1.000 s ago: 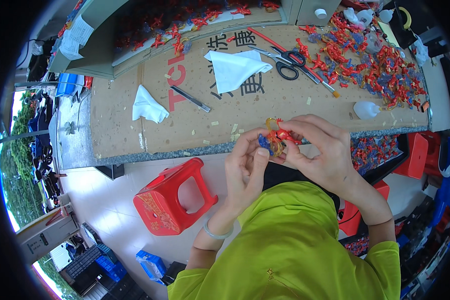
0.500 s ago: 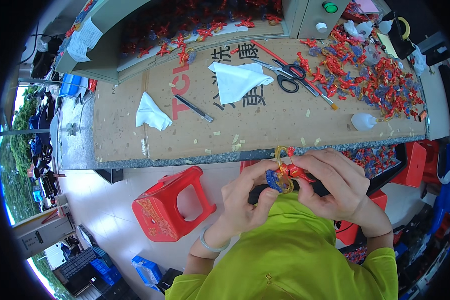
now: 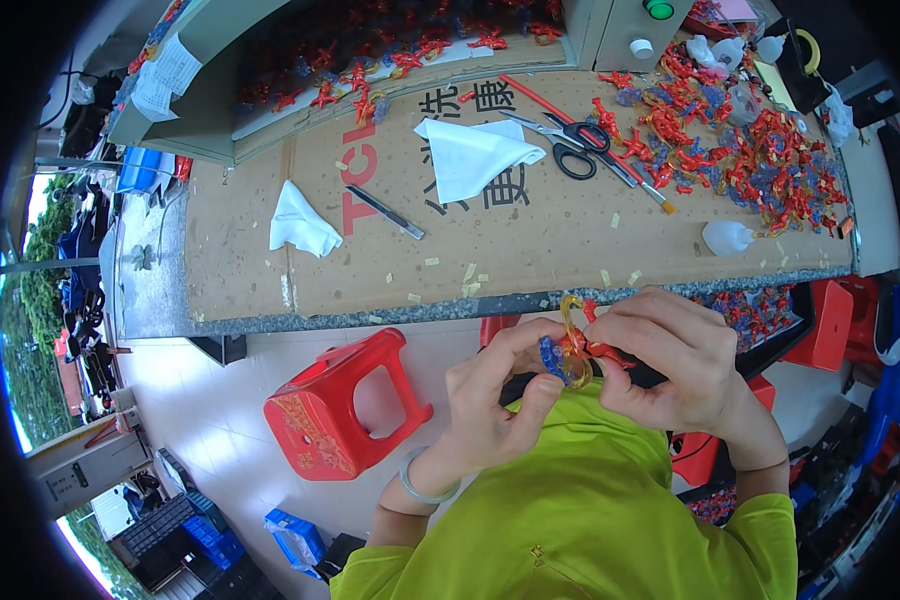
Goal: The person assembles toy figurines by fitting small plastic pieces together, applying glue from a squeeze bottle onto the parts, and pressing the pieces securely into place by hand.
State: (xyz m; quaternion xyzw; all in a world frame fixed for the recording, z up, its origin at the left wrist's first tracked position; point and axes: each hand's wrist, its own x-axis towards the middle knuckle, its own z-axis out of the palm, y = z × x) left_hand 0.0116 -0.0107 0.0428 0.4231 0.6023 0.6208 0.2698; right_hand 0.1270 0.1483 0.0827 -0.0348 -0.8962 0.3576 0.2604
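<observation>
Just past the table's near edge, in front of my body, I hold a small plastic figure in red, clear yellow and blue. My left hand is closed on its blue and yellow side, thumb below and index finger above. Bent fingers of my right hand pinch the red part from the other side, covering some of it. A heap of similar red, blue and yellow figures lies at the table's right, and more sit in a black tray below the edge.
On the cardboard-covered table lie two white cloths, black-handled scissors, a red-handled brush, a slim dark tool and a white squeeze bottle. A grey booth holds more figures. A red stool stands at left.
The figure has turned slightly between my hands and shifted a little to the right. Both hands keep their grip; the table things stay put.
</observation>
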